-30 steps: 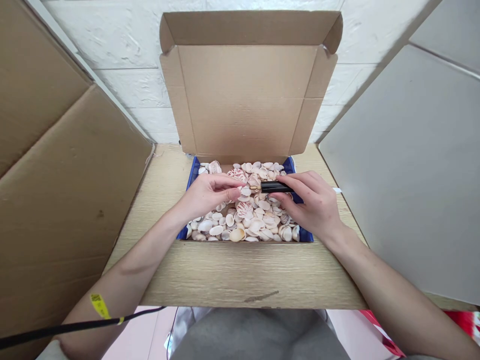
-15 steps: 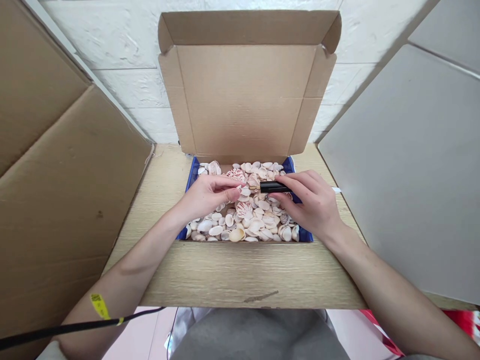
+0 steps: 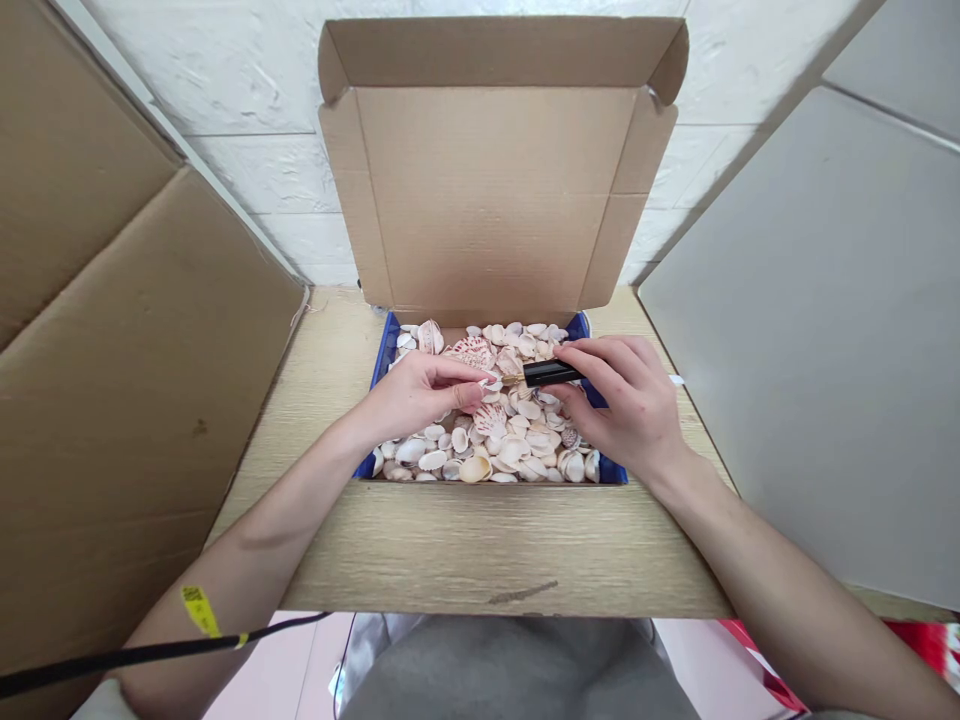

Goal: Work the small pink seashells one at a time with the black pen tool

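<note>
black tool [image 3: 551, 374], gold-coloured tip [image 3: 513, 379]

Pale wood-grain table [image 3: 502, 550]; open cardboard box [image 3: 495, 200] on it.

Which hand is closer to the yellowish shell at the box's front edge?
Left. The left hand is just beyond the yellowish shell, slightly to its left; the right hand is farther off, beyond it and well to its right.

The left hand [image 3: 431, 392] pinches a small shell [image 3: 490, 383]; the right hand [image 3: 626, 395] holds a black tool [image 3: 552, 373], its tip at the shell, above the box [image 3: 487, 200] of shells [image 3: 517, 445].
</note>
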`<state>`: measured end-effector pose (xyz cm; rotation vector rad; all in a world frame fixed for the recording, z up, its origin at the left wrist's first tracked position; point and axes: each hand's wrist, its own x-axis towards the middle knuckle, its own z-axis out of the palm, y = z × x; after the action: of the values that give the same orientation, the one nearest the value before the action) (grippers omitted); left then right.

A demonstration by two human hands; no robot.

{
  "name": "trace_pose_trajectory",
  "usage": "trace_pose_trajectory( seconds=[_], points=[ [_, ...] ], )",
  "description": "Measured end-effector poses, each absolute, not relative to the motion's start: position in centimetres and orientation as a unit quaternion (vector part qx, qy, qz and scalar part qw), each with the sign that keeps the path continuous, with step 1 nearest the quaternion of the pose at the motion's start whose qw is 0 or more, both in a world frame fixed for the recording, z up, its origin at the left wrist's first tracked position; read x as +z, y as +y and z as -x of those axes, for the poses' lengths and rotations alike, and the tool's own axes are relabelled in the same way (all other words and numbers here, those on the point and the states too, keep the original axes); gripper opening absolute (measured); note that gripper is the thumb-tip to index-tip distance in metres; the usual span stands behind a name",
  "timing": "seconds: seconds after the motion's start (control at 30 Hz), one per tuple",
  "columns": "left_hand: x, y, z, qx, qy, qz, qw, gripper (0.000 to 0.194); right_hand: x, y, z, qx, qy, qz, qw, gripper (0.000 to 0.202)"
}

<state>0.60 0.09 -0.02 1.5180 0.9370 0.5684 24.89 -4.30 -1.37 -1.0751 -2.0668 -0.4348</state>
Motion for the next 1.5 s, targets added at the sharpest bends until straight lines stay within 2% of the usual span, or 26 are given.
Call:
trace_pose_trajectory(
  seconds=[0.43,0.8,1.07,1.33,1.5],
  points=[
    [-0.11,0.22,-0.62,0.287,0.404,-0.666,0.558,0.035,-1.68,-4.30,-24.94,-0.079,-0.838,0.437,0.317,0.030],
    [-0.12,0.28,-0.63,0.287,0.399,-0.670,0.556,0.030,-1.53,-4.52,-24.86,-0.108,-0.840,0.427,0.316,0.021],
    [-0.31,0.21,-0.62,0.283,0.389,-0.649,0.589,0.033,-1.66,-4.66,-24.87,-0.115,-0.839,0.441,0.298,0.033],
    [-0.23,0.20,-0.66,0.280,0.393,-0.670,0.565,0.029,-1.43,-4.42,-24.88,-0.091,-0.855,0.417,0.295,0.036],
    [0.01,0.14,-0.70,0.276,0.406,-0.665,0.563,0.032,-1.39,-4.29,-24.97,-0.100,-0.859,0.404,0.299,0.031]
  ],
)
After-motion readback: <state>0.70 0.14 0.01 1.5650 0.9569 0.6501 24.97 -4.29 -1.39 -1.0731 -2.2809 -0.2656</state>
